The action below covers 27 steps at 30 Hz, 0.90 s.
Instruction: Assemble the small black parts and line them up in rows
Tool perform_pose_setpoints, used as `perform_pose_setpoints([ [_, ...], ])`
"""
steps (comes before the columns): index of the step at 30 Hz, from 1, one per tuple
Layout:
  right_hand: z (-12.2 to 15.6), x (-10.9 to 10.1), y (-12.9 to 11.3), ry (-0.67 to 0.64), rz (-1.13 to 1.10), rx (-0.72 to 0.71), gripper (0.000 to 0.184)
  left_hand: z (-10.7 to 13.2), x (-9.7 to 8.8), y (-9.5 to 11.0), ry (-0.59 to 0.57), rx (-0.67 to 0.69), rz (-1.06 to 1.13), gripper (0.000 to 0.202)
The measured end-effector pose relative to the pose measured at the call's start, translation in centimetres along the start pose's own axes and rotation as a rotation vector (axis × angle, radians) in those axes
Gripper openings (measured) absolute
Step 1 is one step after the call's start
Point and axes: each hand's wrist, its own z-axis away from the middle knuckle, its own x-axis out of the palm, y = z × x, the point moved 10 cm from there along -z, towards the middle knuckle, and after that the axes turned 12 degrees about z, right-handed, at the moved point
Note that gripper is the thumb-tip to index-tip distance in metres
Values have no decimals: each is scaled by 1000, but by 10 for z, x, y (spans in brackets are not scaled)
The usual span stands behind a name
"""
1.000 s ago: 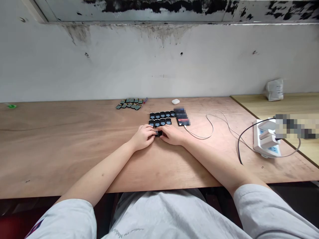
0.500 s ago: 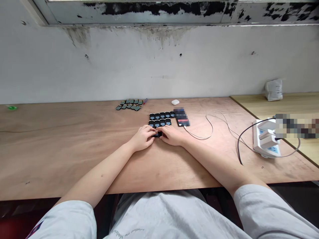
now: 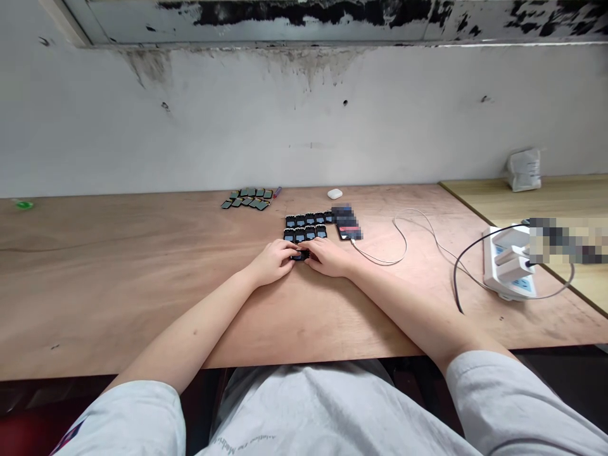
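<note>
My left hand point(image 3: 273, 261) and my right hand point(image 3: 327, 258) meet at the middle of the wooden table point(image 3: 142, 272). Both have their fingers curled round a small black module point(image 3: 300, 255) held between them. Just beyond my fingertips lie two rows of several small black modules with blue screens point(image 3: 306, 227). Farther back on the left sits a loose group of several greenish screen parts point(image 3: 247, 198).
A phone point(image 3: 349, 231) lies right of the rows, with a white cable point(image 3: 408, 244) running to a white power strip point(image 3: 508, 266) at the right. A white earbud case point(image 3: 335, 194) and a red pen point(image 3: 277, 191) lie near the wall. A second table holds a white packet point(image 3: 522, 170).
</note>
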Motion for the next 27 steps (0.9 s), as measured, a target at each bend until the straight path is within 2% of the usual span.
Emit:
perform_pose_setpoints([
  [6, 0, -2, -2, 10, 7, -19, 41, -2, 2, 3, -25, -4, -47, 31],
  [17, -1, -3, -3, -10, 3, -10, 44, -2, -1, -5, 7, 7, -1, 25],
  [27, 0, -1, -2, -1, 10, -10, 41, -1, -2, -6, -25, 40, 37, 27],
])
